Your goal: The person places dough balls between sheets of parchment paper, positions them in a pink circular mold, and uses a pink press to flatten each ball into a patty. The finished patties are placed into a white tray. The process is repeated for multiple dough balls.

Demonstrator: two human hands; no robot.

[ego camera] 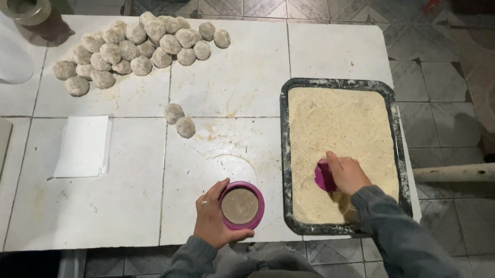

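Observation:
My left hand point(213, 216) cups the side of a round pink mould point(241, 205) that sits on the white tiled table point(116, 205); a flat brown dough disc fills it. My right hand point(346, 172) is in the dark baking tray point(284, 135) of pale crumbs point(337, 126), gripping a small pink-purple press piece point(324, 177) against the crumbs near the tray's front. Two dough balls point(180, 120) lie on the table just beyond the mould.
A heap of several coated dough balls point(134, 48) lies at the back left. A folded white paper point(83, 146) rests left of centre. A metal cup point(24, 2) stands at the far left corner. A tiled floor point(449, 98) shows to the right, and a wooden pole point(463, 172).

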